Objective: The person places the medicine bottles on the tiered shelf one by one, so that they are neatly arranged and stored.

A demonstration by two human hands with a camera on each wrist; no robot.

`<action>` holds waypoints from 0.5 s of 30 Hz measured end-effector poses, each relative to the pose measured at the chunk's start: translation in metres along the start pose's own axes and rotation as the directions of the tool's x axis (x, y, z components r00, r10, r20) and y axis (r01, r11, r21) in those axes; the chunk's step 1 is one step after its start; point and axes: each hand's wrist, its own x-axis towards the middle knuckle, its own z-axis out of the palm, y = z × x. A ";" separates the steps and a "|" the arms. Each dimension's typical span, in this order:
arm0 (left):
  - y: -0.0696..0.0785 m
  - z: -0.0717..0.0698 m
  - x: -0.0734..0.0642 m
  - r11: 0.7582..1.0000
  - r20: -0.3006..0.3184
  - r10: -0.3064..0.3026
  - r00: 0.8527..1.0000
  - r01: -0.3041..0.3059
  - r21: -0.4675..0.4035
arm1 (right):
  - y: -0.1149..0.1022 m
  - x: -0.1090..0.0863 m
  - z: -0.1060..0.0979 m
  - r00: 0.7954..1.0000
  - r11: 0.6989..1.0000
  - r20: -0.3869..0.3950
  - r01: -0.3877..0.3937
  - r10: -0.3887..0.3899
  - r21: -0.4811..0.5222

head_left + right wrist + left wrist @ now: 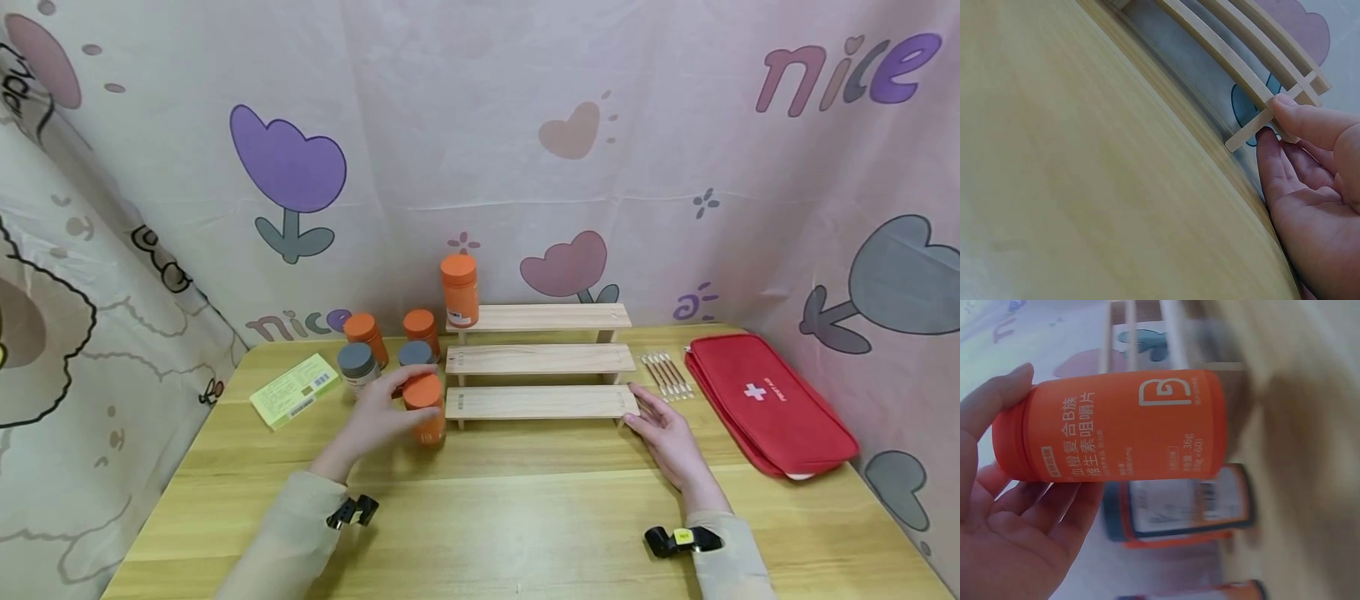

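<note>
My left hand (377, 422) grips an orange vitamin bottle (431, 427) at the front left corner of a three-step wooden rack (540, 402). In the left wrist view, thumb and fingers curl round the lid end of the bottle (1116, 425), whose white lettering shows. At the rack's front right corner, my right hand (670, 440) pinches the end of the lowest step, thumb above and fingers below, as the right wrist view shows on the rack (1254, 128). Another orange bottle (460, 292) stands on the left end of the top step.
Left of the rack stand two orange-lidded bottles (365, 337) and two grey-lidded bottles (356, 360), one partly hidden by my left hand. A yellow-green box (295, 392) lies beyond them. To the right lie several cotton swabs (666, 375) and a red first-aid pouch (772, 408).
</note>
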 end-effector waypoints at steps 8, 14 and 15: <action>0.036 -0.004 0.022 0.997 0.032 0.075 0.997 -0.076 0.013 | 0.000 0.000 -0.001 1.000 1.000 -0.005 0.001 -0.001 -0.002; 0.060 0.007 0.045 0.996 0.072 0.085 0.994 -0.083 -0.026 | 0.000 0.000 -0.001 1.000 1.000 -0.012 -0.009 0.009 -0.006; 0.063 0.009 0.049 0.996 0.074 0.090 0.993 -0.088 -0.031 | 0.000 0.000 -0.001 1.000 1.000 -0.012 -0.012 0.012 -0.007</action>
